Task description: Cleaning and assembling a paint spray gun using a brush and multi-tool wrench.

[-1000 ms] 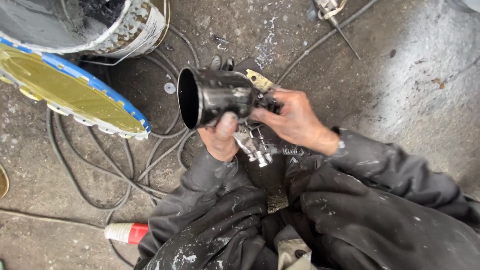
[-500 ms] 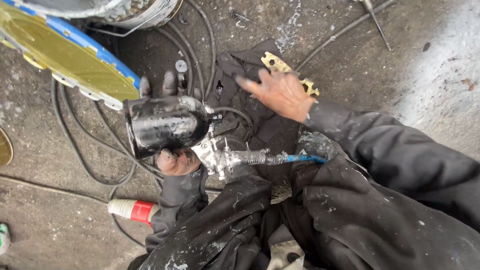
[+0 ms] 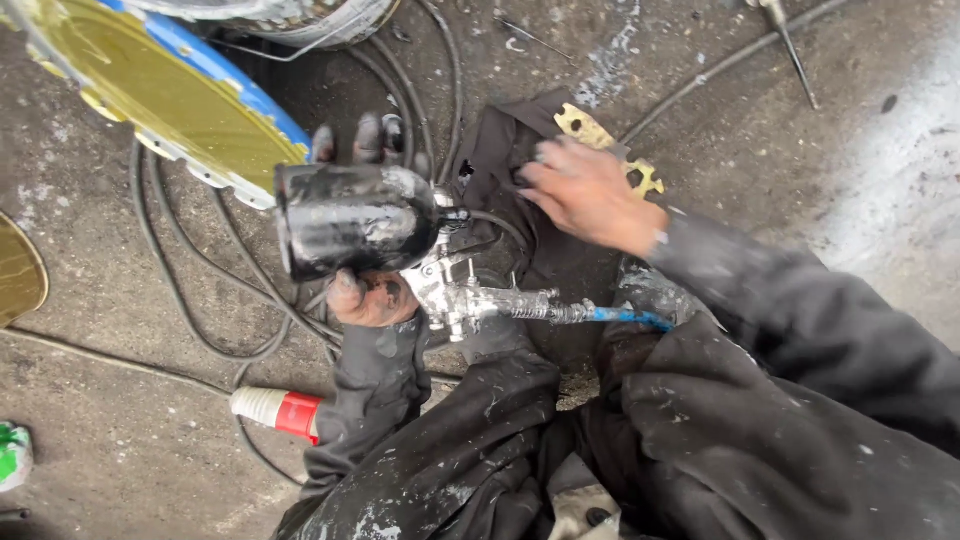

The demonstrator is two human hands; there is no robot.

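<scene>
Left hand [image 3: 365, 290] grip clenched round spray gun [image 3: 400, 245] — cup black, paint-smeared; right hand [image 3: 590, 195] released, spread.

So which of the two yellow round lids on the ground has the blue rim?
The large yellow lid at upper left, just beyond the black cup in the left hand; its edge is blue. The other lid, cut off at the left edge, shows no blue.

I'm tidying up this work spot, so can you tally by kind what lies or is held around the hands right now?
Spray gun with black cup, held in the left hand: 1
Brass-coloured flat tool, under the right hand: 1
Dark cloth: 1
Yellow lid with blue rim: 1
Bucket: 1
Red-and-white plug: 1
Total: 6
</scene>
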